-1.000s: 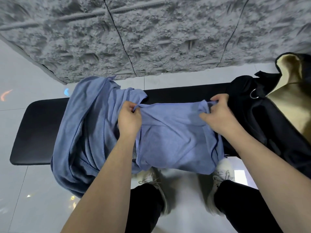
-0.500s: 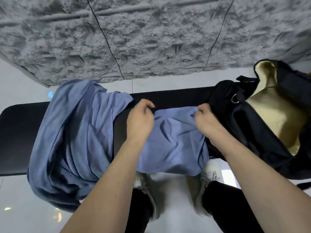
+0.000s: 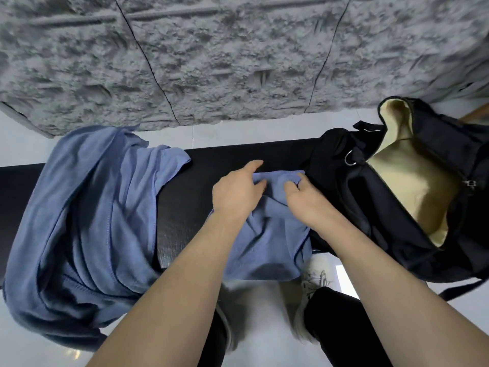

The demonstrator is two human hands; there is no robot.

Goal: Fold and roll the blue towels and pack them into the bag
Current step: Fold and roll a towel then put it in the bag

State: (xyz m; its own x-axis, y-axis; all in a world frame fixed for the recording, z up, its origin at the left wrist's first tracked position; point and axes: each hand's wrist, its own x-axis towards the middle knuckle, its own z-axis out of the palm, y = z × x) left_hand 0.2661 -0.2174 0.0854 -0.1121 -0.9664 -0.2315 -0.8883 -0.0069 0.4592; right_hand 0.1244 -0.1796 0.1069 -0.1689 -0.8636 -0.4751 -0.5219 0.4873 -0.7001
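A folded blue towel (image 3: 267,242) lies across the black bench (image 3: 182,207), its lower part hanging over the front edge. My left hand (image 3: 235,192) and my right hand (image 3: 304,197) sit close together at its far edge, fingers curled into the cloth. A pile of several loose blue towels (image 3: 84,223) drapes over the bench on the left. The black bag (image 3: 391,207) with a tan lining stands open on the right, touching the towel's right side.
A grey rough stone wall (image 3: 238,59) rises behind the bench. White tiled floor (image 3: 16,139) shows around it. My white shoes (image 3: 315,276) and dark trouser legs are below the bench front. A bag strap (image 3: 460,290) trails at the lower right.
My hands have drawn together along the towel's far edge, narrowing the towel. The view has shifted right, so the open bag shows more fully.
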